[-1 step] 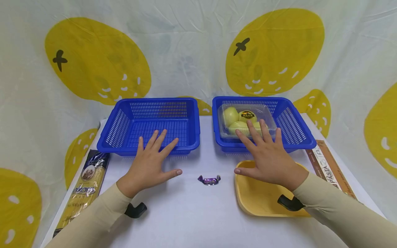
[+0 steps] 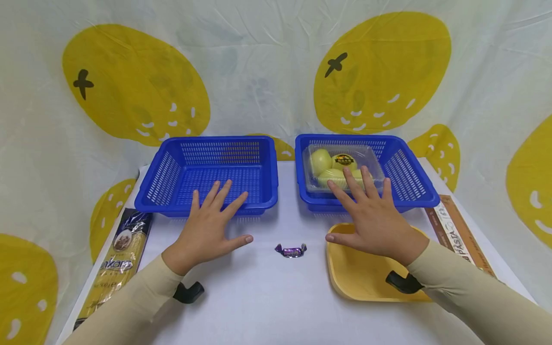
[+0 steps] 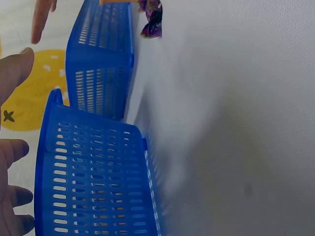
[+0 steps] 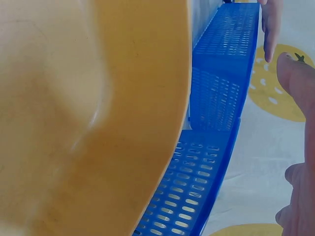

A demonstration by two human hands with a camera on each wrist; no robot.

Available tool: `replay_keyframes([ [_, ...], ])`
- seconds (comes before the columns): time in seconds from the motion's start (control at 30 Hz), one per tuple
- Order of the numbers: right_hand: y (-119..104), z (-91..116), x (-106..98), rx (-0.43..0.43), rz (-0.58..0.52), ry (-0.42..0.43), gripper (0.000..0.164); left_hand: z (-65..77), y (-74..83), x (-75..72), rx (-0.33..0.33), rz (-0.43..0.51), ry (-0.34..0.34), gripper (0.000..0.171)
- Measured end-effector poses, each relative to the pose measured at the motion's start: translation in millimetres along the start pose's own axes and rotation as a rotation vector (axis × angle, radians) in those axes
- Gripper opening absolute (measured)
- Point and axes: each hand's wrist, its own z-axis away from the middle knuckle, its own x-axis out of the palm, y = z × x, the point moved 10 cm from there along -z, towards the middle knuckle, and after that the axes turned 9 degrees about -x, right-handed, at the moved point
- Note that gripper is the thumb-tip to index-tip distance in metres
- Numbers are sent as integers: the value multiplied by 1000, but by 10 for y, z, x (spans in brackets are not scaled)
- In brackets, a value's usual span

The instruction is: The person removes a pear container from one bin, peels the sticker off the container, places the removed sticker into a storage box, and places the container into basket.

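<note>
My left hand (image 2: pixel 210 229) has its fingers spread, palm down, overlapping the front rim of the left blue basket (image 2: pixel 142 203) in the head view. Likewise spread, my right hand (image 2: pixel 374 221) hovers over the yellow tray (image 2: pixel 358 280), fingertips overlapping the right blue basket (image 2: pixel 414 187). Nothing is held by either hand. Inside the right basket lies a clear plastic box of pale green round fruit (image 2: pixel 331 178) with a dark label. A candy in a purple twist wrapper (image 2: pixel 293 251) lies on the table between the hands.
A pack of spaghetti (image 2: pixel 118 256) lies along the table's left side, partly behind the left sleeve. Along the right side is a brown and white pasta package (image 2: pixel 457 230), partly covered by the right arm. Behind the baskets hangs a white cloth (image 2: pixel 258 72) with yellow fruit prints.
</note>
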Motion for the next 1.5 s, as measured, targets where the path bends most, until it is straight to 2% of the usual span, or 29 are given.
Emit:
replay_keyframes([
  [0.33, -13, -2, -28, -6, -9, 21, 114, 11, 31, -39, 14, 36, 48, 98],
  [0.57, 34, -46, -87, -6, -29, 44, 110, -31, 97, -70, 32, 82, 86, 95],
  [0.9, 243, -109, -155, 44, -137, 38, 107, -125, 220, -160, 48, 188, 151, 94],
  [1.5, 509, -227, -170, 7, -226, 39, 105, -286, 477, -200, 107, 349, 173, 89],
])
